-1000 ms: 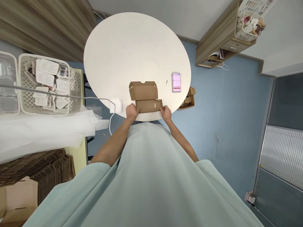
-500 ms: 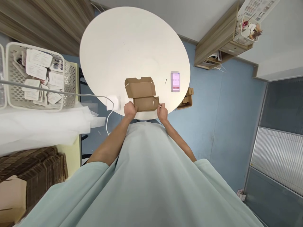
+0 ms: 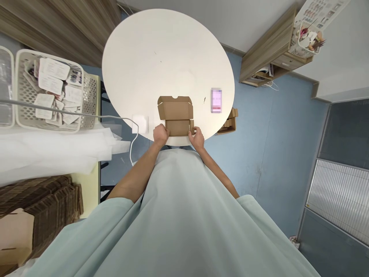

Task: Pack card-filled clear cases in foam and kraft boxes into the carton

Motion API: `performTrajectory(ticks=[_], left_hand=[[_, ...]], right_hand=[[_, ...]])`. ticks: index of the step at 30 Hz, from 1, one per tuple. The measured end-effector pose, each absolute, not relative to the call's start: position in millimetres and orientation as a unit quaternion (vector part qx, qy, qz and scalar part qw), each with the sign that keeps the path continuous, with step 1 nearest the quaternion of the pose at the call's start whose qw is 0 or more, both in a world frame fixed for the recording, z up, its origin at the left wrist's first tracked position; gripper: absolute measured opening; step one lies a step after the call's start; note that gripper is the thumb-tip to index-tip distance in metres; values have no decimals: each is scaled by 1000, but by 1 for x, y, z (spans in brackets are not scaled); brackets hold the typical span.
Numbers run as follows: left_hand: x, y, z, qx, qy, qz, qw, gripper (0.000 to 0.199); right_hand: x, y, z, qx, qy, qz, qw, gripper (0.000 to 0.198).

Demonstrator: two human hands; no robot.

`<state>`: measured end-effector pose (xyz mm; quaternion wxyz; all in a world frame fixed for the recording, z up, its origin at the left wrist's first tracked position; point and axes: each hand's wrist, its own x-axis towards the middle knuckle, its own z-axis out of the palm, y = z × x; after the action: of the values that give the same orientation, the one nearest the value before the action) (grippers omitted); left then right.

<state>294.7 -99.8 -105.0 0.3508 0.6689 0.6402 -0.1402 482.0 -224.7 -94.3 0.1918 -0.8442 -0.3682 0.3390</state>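
Note:
A small brown cardboard box [image 3: 175,109] lies at the near edge of the round white table [image 3: 164,46], its lid opened away from me. My left hand [image 3: 161,134] grips the box's near left corner, fingers closed. At the right end, my right hand [image 3: 197,137] pinches the box's side wall, thumb on the inner side and fingers outside. The side wall there stands up. Parts of both hands' fingers are hidden by the cardboard.
A phone with a pink screen [image 3: 216,100] lies right of the box. Left of it are a white square object [image 3: 140,124] and a cable [image 3: 112,116]. A basket of packets [image 3: 89,96] and stacked flat cardboard [image 3: 57,207] stand at left. A carton [image 3: 229,125] sits below the table's right edge.
The box has turned slightly and its right side wall has come upright. My right thumb has moved to the wall's inner side. The whole view has shifted a little.

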Motion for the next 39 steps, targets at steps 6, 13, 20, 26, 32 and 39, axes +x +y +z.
performTrajectory(ticks=[6,13,20,26,32,39], left_hand=[[297,-102,-102,676,626,-155,357,19],[296,-107,-98,684,617,-153,359,21],[294,-112,-101,653,648,-130,371,20],[298,-107,-97,633,670,-126,367,14],[307,-101,-95,639,667,-117,366,16],[309,-107,-96,633,668,-124,370,14]], right_hand=[[481,-216,-95,-843,-362,359,172,22],[495,-200,-104,-859,-349,369,58,16],[492,-189,-106,-856,-377,354,24,18],[499,-186,-107,-847,-397,352,35,21],[508,-181,-106,-845,-412,338,35,19],[506,-185,-109,-849,-407,335,31,18]])
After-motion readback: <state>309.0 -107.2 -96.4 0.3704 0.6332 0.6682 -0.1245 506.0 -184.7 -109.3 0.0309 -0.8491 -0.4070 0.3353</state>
